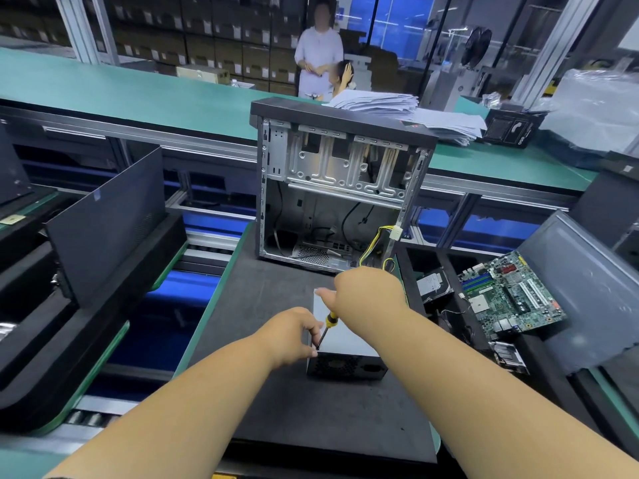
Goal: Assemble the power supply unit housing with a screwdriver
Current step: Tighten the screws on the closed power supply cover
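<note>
Just in front of the open computer case (340,188), the power supply box (345,344) sits on the mat, left hand (294,335) steadying the tip, right hand (368,292) gripping the screwdriver (326,328) at its near-left corner, so probably mid-screwing.

Right hand (366,292) fisted, left hand (294,335) pinching, forearms converging

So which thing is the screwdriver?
Find the open computer case standing on the dark mat. Nearer lies a grey power supply box. The screwdriver slants onto its left corner, gripped by the right hand; only it has a yellow-and-black handle.
</note>
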### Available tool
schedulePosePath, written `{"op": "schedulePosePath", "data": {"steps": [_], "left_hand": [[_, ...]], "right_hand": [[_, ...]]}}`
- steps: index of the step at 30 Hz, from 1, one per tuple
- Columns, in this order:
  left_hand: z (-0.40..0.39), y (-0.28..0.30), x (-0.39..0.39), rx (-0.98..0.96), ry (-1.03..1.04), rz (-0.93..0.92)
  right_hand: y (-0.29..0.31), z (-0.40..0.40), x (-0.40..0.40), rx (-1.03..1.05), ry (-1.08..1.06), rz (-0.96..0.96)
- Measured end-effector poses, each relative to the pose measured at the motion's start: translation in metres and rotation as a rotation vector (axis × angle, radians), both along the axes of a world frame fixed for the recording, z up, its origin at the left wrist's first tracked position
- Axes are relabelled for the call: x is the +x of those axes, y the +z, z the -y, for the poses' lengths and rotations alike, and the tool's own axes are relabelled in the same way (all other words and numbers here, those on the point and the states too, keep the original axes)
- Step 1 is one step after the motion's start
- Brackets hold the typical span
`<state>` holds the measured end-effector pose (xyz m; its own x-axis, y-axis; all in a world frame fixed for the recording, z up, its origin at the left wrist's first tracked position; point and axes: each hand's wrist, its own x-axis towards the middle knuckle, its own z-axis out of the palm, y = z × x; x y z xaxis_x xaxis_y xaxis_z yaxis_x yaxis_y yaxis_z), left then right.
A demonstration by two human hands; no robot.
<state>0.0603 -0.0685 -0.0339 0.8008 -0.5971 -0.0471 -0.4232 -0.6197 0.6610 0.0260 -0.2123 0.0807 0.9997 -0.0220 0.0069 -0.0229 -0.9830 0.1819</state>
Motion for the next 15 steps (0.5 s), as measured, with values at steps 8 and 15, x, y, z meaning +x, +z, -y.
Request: {"op": "schedulePosePath", "data": {"steps": [8,15], "left_hand": [[0.0003,0.0011,0.0001,0.005,-0.004,0.021],[0.0009,-0.0007,0.0001,-0.008,0.003,-0.009]], "right_hand": [[0.0030,-0.0006,-0.0071,0.375,0.150,-0.041],[-0.0055,0.0037,-0.0049,0.088,0.019,0.041]]}}
